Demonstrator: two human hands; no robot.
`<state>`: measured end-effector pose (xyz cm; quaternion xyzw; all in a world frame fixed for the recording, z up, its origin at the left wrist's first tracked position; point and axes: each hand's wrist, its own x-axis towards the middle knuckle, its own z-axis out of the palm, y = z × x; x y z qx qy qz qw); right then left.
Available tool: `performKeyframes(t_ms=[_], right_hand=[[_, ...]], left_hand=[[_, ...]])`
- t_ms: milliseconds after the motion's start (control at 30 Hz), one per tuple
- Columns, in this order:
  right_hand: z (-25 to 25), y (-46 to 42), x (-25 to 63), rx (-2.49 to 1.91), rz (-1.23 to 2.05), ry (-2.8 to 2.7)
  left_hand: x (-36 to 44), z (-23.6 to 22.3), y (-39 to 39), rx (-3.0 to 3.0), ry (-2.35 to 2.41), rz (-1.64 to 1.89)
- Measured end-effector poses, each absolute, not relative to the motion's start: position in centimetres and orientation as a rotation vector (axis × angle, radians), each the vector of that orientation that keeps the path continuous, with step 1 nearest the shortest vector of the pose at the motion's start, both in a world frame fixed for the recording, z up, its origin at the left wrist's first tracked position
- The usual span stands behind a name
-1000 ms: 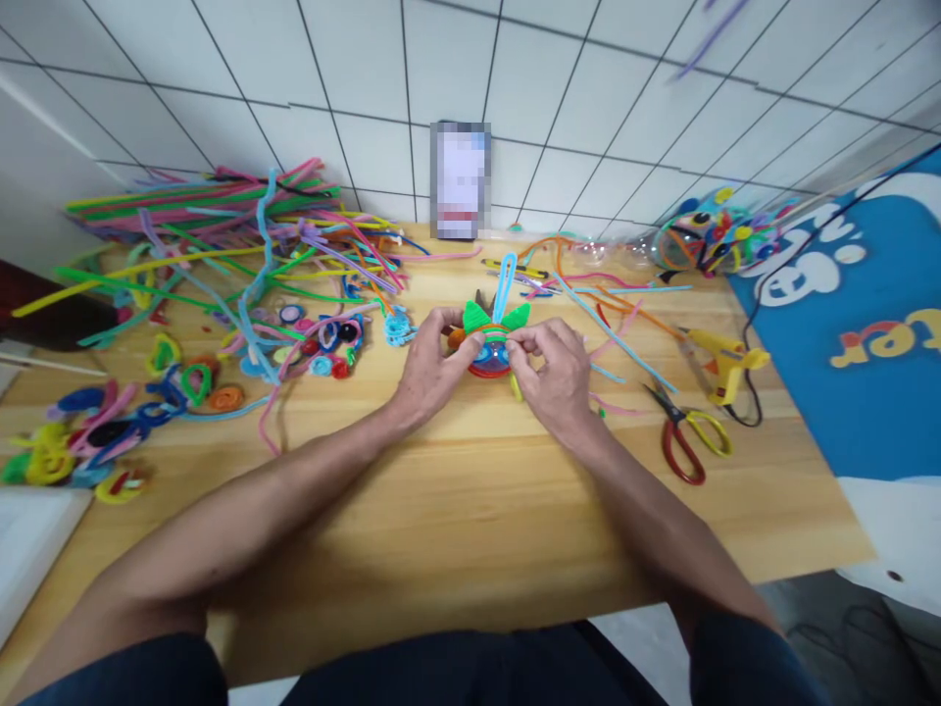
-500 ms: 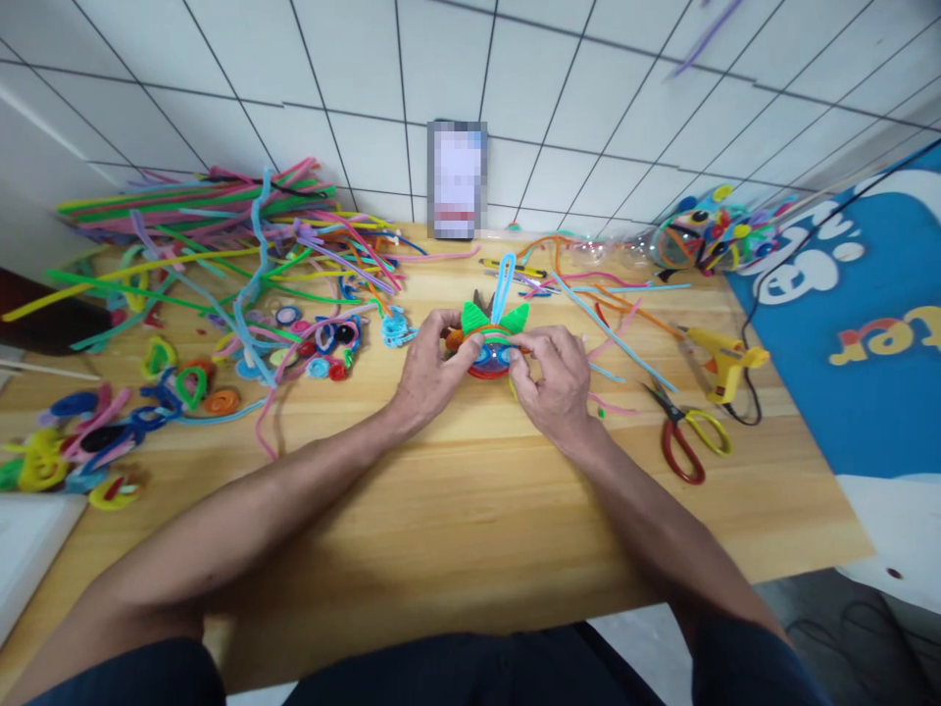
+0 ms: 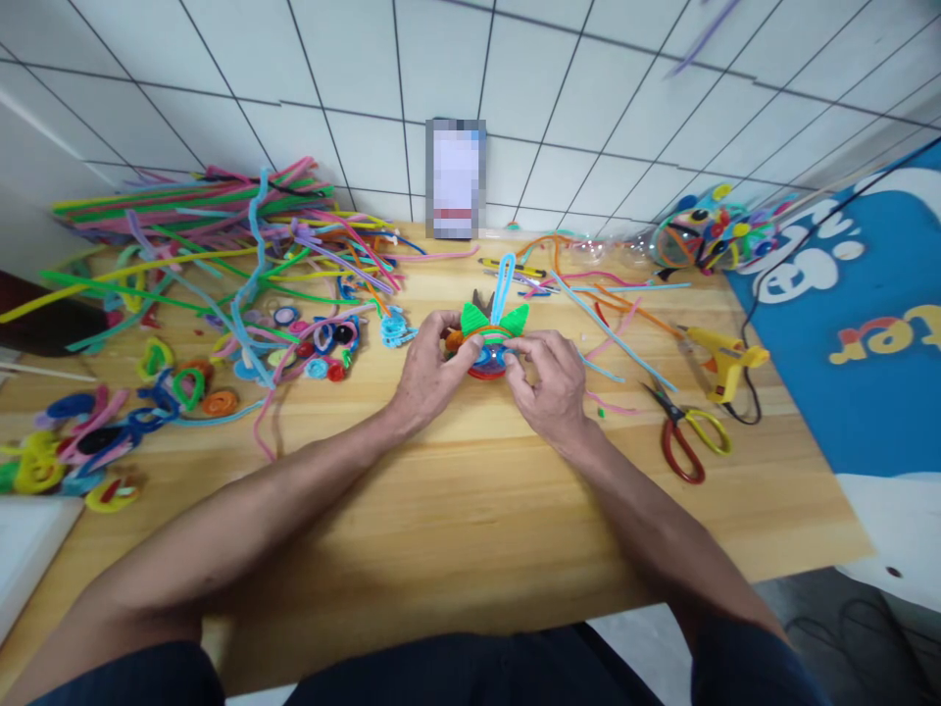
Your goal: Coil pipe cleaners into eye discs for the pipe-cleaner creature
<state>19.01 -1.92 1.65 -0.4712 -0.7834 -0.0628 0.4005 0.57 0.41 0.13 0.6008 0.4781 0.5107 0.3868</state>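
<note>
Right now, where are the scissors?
In the head view, the scissors lie on the table, to the right of the right hand, just below and left of the yellow glue gun.

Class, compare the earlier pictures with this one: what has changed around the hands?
The yellow bit below the right hand has gone from sight; the hand's fingers shifted only slightly at the colourful craft piece. The left hand still holds it; scissors and glue gun stayed put.
</note>
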Motion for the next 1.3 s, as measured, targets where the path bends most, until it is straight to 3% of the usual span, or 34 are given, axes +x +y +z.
performKeyframes(t_ms=[1133, 1300], right_hand=[[2.1, -1.8, 18.4, -1.277, -0.238, -2.027], [3.1, -2.1, 19.6, -1.302, -0.125, -1.963]], left_hand=[[0.6, -0.2, -0.5, 1.673, 1.091, 1.244], [0.4, -0.6, 0.0, 1.797, 1.135, 1.197]])
